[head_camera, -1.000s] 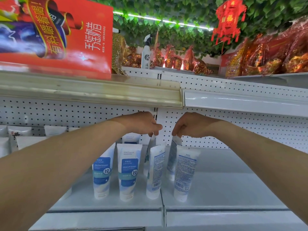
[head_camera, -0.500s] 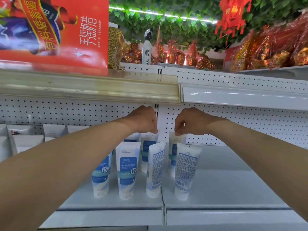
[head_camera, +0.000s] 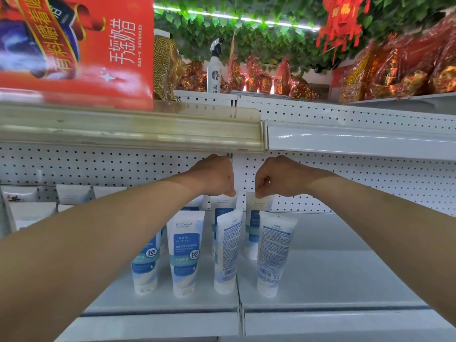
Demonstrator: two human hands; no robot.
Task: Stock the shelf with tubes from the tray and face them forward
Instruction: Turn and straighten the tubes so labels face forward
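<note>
Several white and blue tubes stand cap-down on the white shelf (head_camera: 333,280). In the front row, two tubes (head_camera: 186,253) show their blue labels, and two tubes (head_camera: 274,253) show their printed backs with barcodes. Behind them stand two back-row tubes. My left hand (head_camera: 217,176) pinches the top crimp of the left back-row tube (head_camera: 220,211). My right hand (head_camera: 274,176) pinches the top crimp of the right back-row tube (head_camera: 259,206), whose front label faces me. The tray is out of view.
A pegboard back wall (head_camera: 357,188) closes the shelf. The upper shelf edge (head_camera: 133,132) hangs just above my hands and carries a red box (head_camera: 74,45). White pouches (head_camera: 71,193) stand at the left. The shelf right of the tubes is bare.
Both hands have moved deeper and slightly up along the back row. The two back-row tubes have turned from edge-on to label-forward and stand upright against the pegboard.
</note>
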